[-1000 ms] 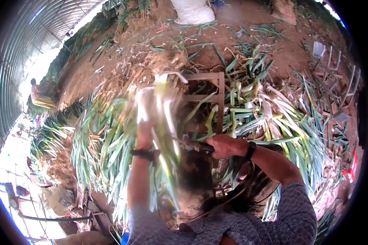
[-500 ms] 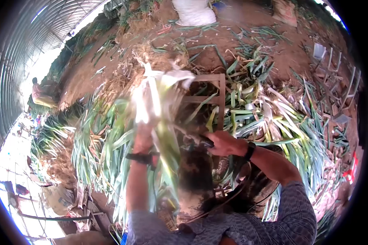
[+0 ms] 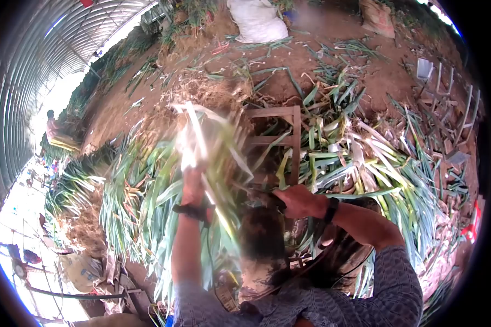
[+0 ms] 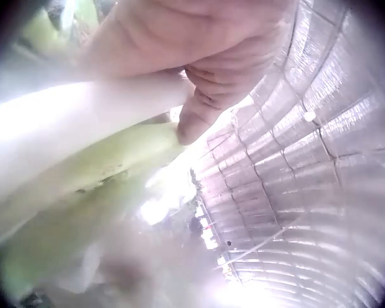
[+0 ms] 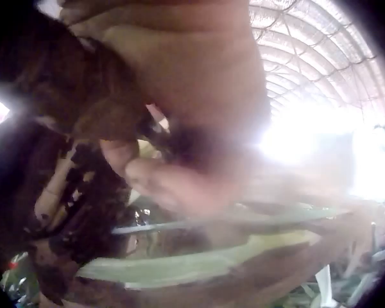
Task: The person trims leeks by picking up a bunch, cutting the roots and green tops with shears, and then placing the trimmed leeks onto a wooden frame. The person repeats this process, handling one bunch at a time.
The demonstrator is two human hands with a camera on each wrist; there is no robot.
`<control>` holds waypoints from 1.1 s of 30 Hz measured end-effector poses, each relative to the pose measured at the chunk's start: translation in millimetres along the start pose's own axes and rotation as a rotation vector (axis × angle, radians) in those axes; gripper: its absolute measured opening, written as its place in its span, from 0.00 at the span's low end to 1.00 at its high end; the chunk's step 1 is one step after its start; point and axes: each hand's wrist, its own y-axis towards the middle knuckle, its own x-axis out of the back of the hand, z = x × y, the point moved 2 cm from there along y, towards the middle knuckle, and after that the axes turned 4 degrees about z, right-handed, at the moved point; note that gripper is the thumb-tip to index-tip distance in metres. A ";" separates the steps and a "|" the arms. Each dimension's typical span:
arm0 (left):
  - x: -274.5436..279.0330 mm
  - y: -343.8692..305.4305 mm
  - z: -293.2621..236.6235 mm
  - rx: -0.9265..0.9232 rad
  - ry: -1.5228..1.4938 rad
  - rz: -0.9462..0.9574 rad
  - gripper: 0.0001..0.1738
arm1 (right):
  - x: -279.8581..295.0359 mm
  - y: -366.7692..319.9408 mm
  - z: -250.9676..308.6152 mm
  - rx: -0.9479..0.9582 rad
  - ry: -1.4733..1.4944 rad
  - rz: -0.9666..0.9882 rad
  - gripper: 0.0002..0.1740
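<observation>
While our left hand (image 3: 193, 185) grasps leek stalks (image 3: 197, 131) near the brown frame (image 3: 296, 141), our right hand (image 3: 301, 202) curls its fingers round a dark handle (image 3: 275, 199). Slack left fingers could let stalks slip; leaves swinging against the handle might jar our right grip.

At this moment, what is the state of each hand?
Left hand: closed, gripping white-and-green stalks.
Right hand: closed around a dark handle; too blurred to tell which tool.

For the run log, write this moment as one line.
left hand: grips white-stemmed stalks | right hand: grips dark handle | brown frame: beyond hands
</observation>
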 end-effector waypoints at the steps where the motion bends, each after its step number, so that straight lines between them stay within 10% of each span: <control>1: 3.4 3.1 -0.2 -0.029 0.028 0.031 0.15 | -5.1 -0.8 -3.8 -0.016 -0.039 0.059 0.28; 19: 4.9 20.7 36.0 -0.157 0.143 0.032 0.15 | 29.4 13.9 15.5 0.025 0.176 -0.306 0.17; 33: -46.1 -12.6 2.6 0.111 0.164 0.035 0.14 | 67.7 44.1 -5.2 -0.126 0.208 -0.582 0.17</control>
